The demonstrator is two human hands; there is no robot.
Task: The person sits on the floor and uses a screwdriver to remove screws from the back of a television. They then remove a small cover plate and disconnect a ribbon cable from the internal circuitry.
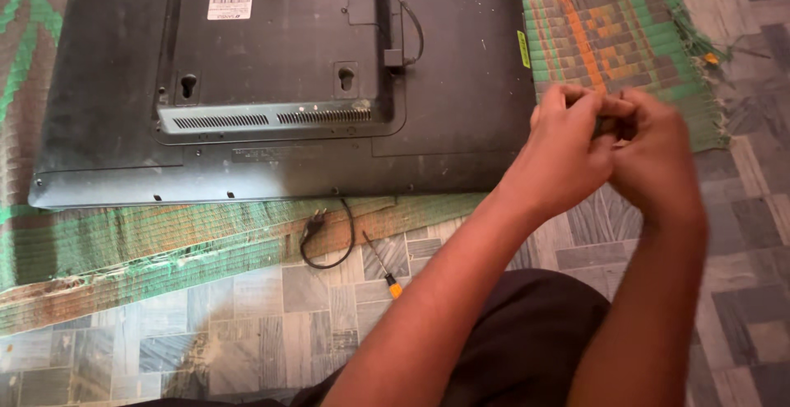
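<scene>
Pinching together at right of frame, left hand (568, 148) and right hand (654, 156) fingers meet beside the face-down television (280, 86); contents hidden

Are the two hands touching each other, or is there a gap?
Touching. The head view shows the left hand and right hand pressed together at the fingertips, no gap between them, beside the black television lying face down.
</scene>
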